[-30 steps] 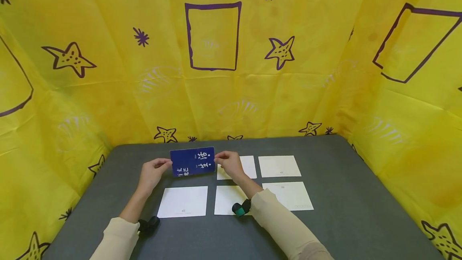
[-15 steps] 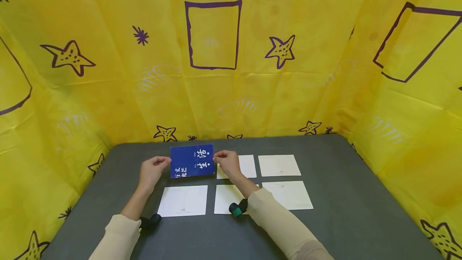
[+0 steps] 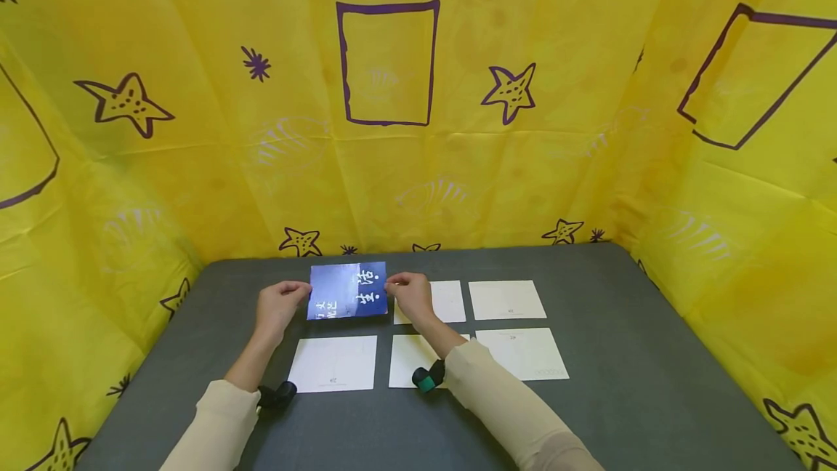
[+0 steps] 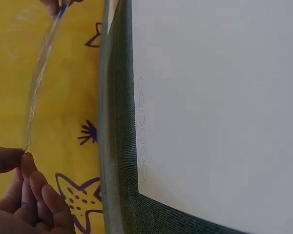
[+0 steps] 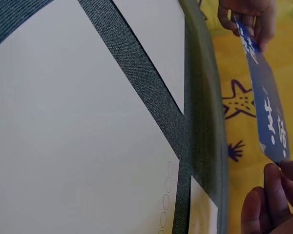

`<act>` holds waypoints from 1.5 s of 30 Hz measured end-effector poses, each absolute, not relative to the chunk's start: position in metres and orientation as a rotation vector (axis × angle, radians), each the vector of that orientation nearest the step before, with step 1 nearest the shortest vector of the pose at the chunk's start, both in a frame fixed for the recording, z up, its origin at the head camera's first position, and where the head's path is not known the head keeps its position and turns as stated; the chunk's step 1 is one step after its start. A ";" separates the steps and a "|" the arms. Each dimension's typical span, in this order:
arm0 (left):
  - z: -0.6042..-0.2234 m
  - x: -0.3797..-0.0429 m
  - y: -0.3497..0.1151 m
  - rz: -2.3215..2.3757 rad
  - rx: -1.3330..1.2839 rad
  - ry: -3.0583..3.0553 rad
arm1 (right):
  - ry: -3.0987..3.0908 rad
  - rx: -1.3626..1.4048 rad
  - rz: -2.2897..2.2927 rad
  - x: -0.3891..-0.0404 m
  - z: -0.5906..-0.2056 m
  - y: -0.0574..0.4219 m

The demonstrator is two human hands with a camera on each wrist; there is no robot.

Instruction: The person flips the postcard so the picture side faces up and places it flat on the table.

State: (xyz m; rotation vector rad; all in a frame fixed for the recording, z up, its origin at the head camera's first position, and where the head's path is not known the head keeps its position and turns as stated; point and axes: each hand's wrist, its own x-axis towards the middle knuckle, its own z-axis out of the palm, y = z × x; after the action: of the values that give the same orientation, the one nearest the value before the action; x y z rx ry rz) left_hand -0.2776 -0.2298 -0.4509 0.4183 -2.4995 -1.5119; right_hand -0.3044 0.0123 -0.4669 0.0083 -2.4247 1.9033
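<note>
A blue postcard (image 3: 336, 293) with white handwritten-style characters is held up by both hands above the back left of the table, bright with glare on its left part. My left hand (image 3: 277, 305) pinches its left edge between thumb and fingertip. At the opposite edge, my right hand (image 3: 413, 298) pinches it the same way. In the left wrist view the postcard (image 4: 39, 80) appears nearly edge-on. The right wrist view shows the postcard (image 5: 263, 92) slightly bowed between the two hands.
Several white cards lie in two rows on the dark grey table (image 3: 621, 355): one front left (image 3: 333, 363), one front right (image 3: 523, 355), one back right (image 3: 506, 300). The right forearm partly covers the front middle card (image 3: 405, 362). Yellow patterned cloth (image 3: 405, 187) encloses the table.
The postcard has tilted so its printed face shows taller, and glare now covers its left part. Both hands keep their pinch and have barely shifted.
</note>
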 end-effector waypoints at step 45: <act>-0.468 -0.288 -0.235 -1.538 0.353 -2.699 | -2.698 -0.097 1.578 -0.310 -0.477 0.004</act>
State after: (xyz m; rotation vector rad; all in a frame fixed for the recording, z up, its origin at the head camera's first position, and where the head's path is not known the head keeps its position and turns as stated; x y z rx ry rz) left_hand -0.2885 -0.2348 -0.4679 0.3530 -2.6991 -1.5377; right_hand -0.3097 0.0040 -0.4773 -0.0972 -2.6982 1.5781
